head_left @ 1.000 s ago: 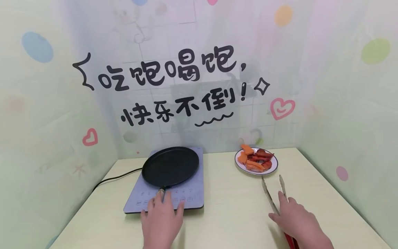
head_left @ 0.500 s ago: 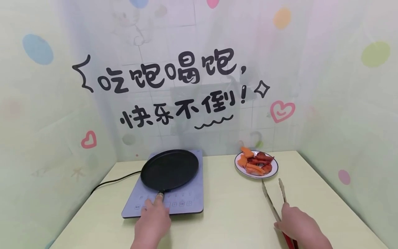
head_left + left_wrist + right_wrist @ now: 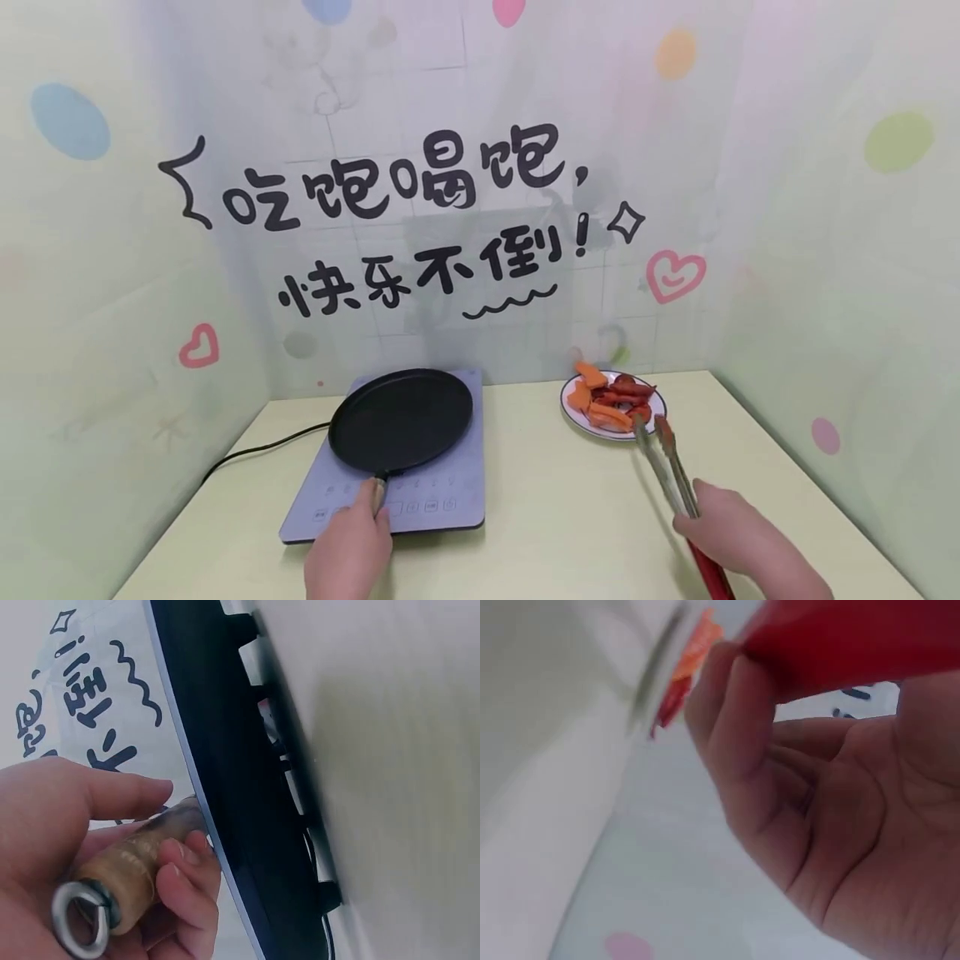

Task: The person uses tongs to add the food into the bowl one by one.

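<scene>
Status: setup of both tools appears complete; food handling appears to be at its start. All visible food, orange vegetable slices (image 3: 577, 398) and dark-red glossy pieces (image 3: 632, 387), lies on the round white plate with a dark rim (image 3: 575, 420). None shows between the tips of the metal tongs with red handles (image 3: 681, 479); pick-up and any transfer are judged to remain.

Orientation: the long axis of the tongs runs from the red end, near the person, away and slightly leftward. The tips point at the plate, at its front right rim, set slightly apart; contact cannot be determined. The flat round black pan (image 3: 401, 421) sits on the flat lavender hotplate (image 3: 461, 477); its brown wooden handle (image 3: 124, 876) points back toward the person.

Hands: the left hand (image 3: 348, 546) is closed, fingers curled around the wooden handle. The right hand (image 3: 731, 525) grips the tongs by the red section, fingers bent.
</scene>
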Tool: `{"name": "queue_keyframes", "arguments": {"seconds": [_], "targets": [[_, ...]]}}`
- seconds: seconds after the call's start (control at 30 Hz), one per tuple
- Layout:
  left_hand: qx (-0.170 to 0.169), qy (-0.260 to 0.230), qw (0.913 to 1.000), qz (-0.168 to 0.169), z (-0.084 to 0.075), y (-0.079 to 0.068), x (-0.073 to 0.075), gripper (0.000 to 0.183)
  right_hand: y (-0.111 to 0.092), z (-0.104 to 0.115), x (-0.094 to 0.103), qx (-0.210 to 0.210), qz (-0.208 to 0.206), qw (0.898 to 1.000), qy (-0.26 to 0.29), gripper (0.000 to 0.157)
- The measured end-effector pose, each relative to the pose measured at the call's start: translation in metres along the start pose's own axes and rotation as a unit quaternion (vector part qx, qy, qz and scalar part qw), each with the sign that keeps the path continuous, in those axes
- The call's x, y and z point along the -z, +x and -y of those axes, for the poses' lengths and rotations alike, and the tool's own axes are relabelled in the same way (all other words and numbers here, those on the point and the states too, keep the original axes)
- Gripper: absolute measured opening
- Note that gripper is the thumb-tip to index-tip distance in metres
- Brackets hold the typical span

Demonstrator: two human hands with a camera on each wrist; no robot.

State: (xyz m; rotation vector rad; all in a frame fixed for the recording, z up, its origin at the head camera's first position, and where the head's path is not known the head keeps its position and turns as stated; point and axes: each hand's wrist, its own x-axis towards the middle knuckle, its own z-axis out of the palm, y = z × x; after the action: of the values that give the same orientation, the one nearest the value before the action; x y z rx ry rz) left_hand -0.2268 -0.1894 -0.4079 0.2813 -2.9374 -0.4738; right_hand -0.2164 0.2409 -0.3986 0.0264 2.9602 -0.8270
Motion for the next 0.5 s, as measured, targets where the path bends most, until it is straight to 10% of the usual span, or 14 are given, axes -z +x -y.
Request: {"name": "queue_keyframes", "arguments": {"seconds": [0.27, 0.5], "targets": [[-0.015, -0.018, 0.9994, -0.025, 0.009, 0.0, -0.004, 0.047, 0.001, 0.025, 0.03, 0.067, -0.086, 0.985, 0.131, 0.053], [-0.017, -0.053, 0.9984, -0.008, 0.017, 0.002, -0.007, 0.049, 0.015, 0.036, 0.035, 0.185, -0.255, 0.949, 0.029, 0.048]]}}
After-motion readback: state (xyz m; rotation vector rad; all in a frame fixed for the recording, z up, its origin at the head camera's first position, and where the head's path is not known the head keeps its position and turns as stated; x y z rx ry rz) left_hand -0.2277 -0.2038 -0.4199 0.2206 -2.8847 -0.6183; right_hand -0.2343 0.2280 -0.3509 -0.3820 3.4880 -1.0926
